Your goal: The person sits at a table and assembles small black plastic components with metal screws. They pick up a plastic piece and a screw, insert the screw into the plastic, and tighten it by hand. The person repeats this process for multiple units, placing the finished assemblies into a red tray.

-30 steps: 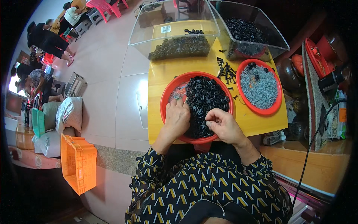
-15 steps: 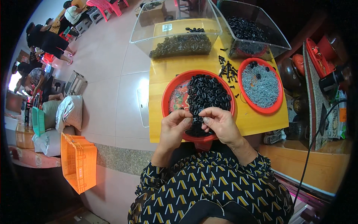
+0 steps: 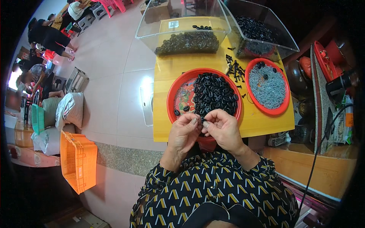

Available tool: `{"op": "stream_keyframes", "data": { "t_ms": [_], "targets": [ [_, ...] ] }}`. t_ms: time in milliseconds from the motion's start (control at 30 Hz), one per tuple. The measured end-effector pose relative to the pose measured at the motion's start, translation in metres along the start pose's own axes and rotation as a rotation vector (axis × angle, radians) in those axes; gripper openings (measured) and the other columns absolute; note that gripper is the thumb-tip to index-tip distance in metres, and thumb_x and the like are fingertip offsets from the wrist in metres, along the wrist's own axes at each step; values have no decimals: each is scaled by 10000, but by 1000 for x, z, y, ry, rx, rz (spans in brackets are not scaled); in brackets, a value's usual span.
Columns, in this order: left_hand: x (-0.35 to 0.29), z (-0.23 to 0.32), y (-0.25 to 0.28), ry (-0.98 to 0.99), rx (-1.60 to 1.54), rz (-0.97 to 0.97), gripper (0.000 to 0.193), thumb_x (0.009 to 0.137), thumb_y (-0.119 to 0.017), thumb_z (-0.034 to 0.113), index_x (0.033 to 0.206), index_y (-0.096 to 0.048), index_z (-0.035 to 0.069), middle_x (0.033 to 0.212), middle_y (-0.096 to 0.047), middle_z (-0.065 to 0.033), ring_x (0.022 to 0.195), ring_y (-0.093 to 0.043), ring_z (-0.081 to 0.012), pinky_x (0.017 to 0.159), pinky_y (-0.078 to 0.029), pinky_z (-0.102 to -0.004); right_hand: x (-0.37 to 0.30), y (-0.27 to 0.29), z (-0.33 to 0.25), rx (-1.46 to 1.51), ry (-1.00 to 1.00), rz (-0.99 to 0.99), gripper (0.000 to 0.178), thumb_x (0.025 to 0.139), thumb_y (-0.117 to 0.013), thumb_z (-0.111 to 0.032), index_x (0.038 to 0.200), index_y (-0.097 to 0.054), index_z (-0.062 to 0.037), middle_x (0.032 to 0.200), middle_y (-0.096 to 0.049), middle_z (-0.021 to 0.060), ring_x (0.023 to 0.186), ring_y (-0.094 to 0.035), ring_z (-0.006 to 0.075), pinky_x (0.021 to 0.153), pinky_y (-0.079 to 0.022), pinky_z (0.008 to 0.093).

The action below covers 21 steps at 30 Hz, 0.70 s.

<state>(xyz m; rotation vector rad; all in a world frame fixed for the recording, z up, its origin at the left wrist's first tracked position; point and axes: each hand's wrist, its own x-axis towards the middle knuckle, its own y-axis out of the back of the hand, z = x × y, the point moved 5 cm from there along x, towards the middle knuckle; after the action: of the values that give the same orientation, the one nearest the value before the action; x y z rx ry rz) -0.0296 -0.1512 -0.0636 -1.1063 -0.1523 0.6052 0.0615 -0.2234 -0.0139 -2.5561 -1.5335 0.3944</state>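
Over the near rim of a red basin (image 3: pixel 171 95), both my hands meet fingertip to fingertip. A small black part (image 3: pixel 203 119), mostly covered by my fingers, is pinched between them. The thumb and forefinger of my left hand (image 3: pixel 181 133) close on it from one side, those of my right hand (image 3: pixel 224 129) from the other. Beneath and beyond lies a heap of black oval plastic pieces with two holes (image 3: pixel 213 93), filling the basin's right side. A single black oval piece (image 3: pixel 176 112) lies apart on the basin's patterned bottom, near my left hand.
Right of the basin stands a red dish (image 3: pixel 248 89) of silver screws (image 3: pixel 268 91). Black bolts (image 3: pixel 236 71) lie on the yellow tabletop (image 3: pixel 161 76). Two clear bins (image 3: pixel 186 41) of black parts stand behind. An orange crate (image 3: pixel 80 163) sits at left; people (image 3: pixel 49 36) work farther off.
My hands have come together, closing the gap between their fingertips on the small black part. Loose oval pieces now show on the basin's left side. The whole view has shifted slightly.
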Motion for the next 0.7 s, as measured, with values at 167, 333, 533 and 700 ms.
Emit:
{"op": "stream_keyframes", "data": {
  "t_ms": [167,333,533,700],
  "targets": [
    [-2,-2,-6,9,-21,-6,93,801,-575,46,892,-577,28,891,-581,-48,812,-534,-152,742,-435,-302,0,1,2,-24,4,9,82,798,-534,19,878,-511,17,769,-555,26,655,-550,56,574,-461,189],
    [-3,-1,-6,-12,3,-1,86,804,-569,39,888,-580,25,889,-582,-49,816,-539,-156,743,-438,-304,0,0,3,-40,6,9,79,797,-535,19,872,-510,18,761,-557,24,657,-550,54,571,-462,188],
    [-6,2,-7,-69,192,79,61,804,-565,26,856,-576,-4,810,-587,-57,725,-548,-138,689,-450,-268,0,2,6,-67,30,46,69,796,-535,14,861,-513,15,743,-561,23,637,-554,53,544,-463,193],
    [-6,0,-6,-100,272,69,57,801,-565,18,836,-568,-27,777,-591,-68,697,-551,-131,663,-452,-248,-1,5,12,-101,81,60,47,796,-536,8,838,-515,10,721,-563,24,627,-557,55,534,-465,196]
  ]
}}
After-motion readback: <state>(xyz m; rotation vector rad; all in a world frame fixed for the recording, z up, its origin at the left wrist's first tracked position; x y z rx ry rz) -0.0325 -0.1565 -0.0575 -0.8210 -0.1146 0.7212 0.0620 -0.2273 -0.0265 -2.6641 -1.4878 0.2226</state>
